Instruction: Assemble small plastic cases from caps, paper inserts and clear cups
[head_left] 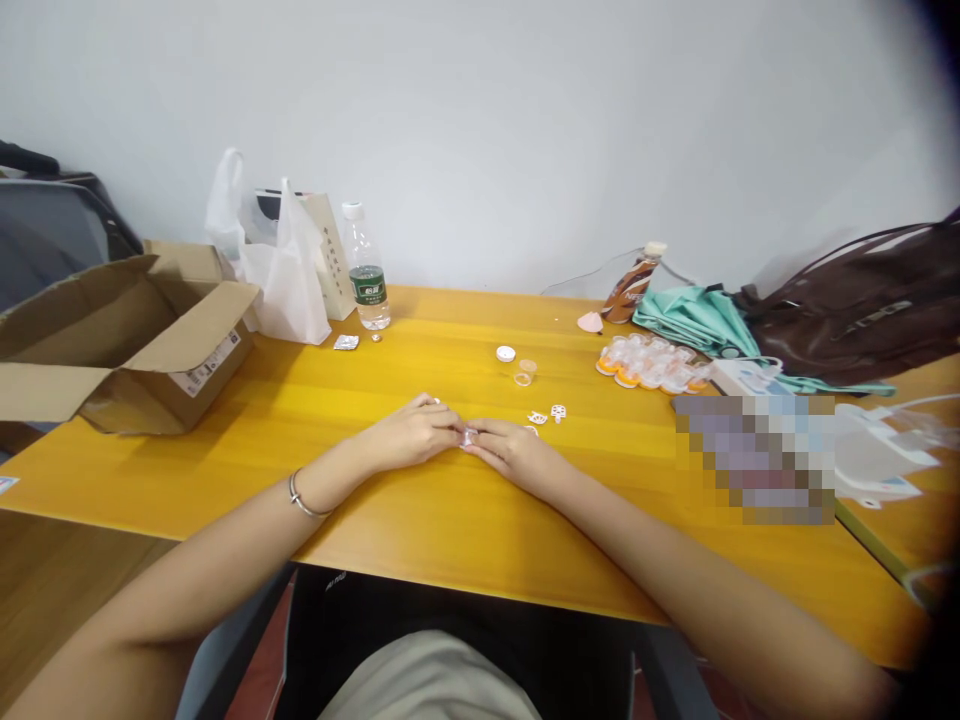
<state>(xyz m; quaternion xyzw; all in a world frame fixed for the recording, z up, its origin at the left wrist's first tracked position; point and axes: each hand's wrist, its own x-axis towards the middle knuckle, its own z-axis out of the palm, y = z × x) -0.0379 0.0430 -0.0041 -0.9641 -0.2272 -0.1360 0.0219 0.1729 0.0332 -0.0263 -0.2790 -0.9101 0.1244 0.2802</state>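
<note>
Between my fingertips, low over the middle of the table, is a small clear, pinkish plastic piece [468,437]. My left hand [411,432] is closed in a pinch on its left side. My right hand [519,459] pinches it from the right, and the fingers cover most of it. Just beyond the right hand lie small white plastic cut-out parts [558,412], one partly hidden by the fingers. Farther back are a clear little plastic cup [526,370] and a round white cap [505,353].
An open cardboard box [187,360], a white plastic bag [285,290] and a water bottle [369,285] stand left. To the right are clear capsules with orange bases [652,365], a brown drink bottle [634,285], green cloth [697,320] and a dark bag [862,310].
</note>
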